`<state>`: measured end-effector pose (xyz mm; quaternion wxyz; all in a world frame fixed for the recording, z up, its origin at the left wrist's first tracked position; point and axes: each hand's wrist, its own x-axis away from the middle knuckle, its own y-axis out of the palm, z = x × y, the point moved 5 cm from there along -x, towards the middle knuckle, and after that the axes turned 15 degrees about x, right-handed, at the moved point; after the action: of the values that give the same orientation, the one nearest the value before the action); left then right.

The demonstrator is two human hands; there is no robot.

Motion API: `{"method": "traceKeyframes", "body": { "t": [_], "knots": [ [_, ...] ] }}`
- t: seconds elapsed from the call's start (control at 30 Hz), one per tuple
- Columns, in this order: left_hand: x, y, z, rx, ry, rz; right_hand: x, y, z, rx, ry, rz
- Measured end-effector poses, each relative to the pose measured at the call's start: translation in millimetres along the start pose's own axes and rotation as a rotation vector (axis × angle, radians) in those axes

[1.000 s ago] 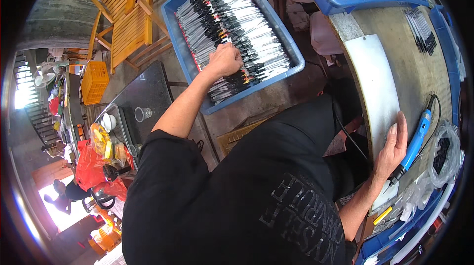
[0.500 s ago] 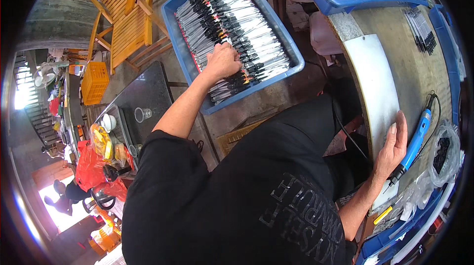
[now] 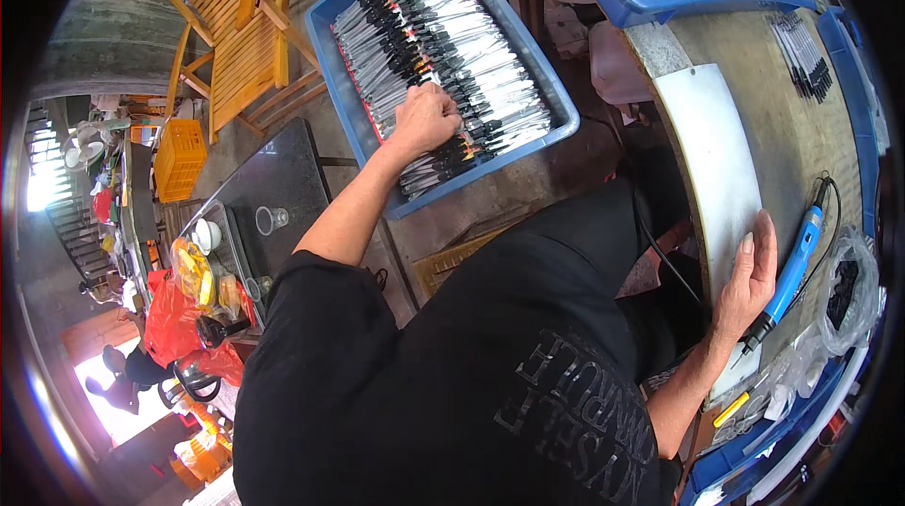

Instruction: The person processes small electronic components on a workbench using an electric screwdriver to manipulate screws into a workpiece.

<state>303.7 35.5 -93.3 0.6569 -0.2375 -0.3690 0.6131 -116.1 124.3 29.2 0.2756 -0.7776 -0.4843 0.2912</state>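
My left hand (image 3: 429, 118) is lowered into a blue plastic tub (image 3: 379, 207), its fingers curled down among rows of slim pens (image 3: 504, 58). The pens have clear or white barrels and black ends. Whatever the fingertips pinch is hidden under the hand. On the workbench at the right, my right hand (image 3: 748, 275) rests with fingers stretched out along the edge of a white board (image 3: 712, 129), holding nothing. Just beside it lies a blue electric screwdriver (image 3: 794, 261) with a cord. A small bunch of similar pens (image 3: 799, 56) lies farther up the bench.
A blue tray (image 3: 613, 2) with a colourful printed sheet stands on the bench's far end. Near the bench's right edge are a clear plastic bag (image 3: 848, 280) of black parts and a yellow-handled tool (image 3: 731, 410). At left stand a wooden folding chair (image 3: 247, 63) and a dark table (image 3: 283, 167).
Almost nothing differs. The left hand stays among the pens in the tub, and the right hand keeps its place on the bench.
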Motion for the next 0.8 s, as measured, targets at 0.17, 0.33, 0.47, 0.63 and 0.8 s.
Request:
{"method": "traceKeyframes", "body": {
  "t": [0.17, 0.33, 0.47, 0.63, 0.8],
  "knots": [
    [10.6, -19.3, 11.7, -0.003, 0.212, 0.093, -0.1, 0.3, -1.3, 0.002, 0.003, -0.006],
    [23.8, -22.6, 27.1, -0.049, 0.321, 0.014, 0.4, 0.0, -1.8, -0.019, -0.001, -0.001],
    [24.1, -15.2, 31.5, -0.046, 0.314, -0.034, 0.0, 0.1, -1.2, -0.016, 0.014, -0.004],
    [19.6, -6.3, 27.4, -0.101, 0.271, -0.067, -0.5, 0.5, -3.6, -0.005, -0.002, -0.006],
    [20.1, -4.7, 27.3, -0.099, 0.274, -0.064, -0.2, 0.2, -3.1, -0.001, -0.007, -0.005]
  ]
}}
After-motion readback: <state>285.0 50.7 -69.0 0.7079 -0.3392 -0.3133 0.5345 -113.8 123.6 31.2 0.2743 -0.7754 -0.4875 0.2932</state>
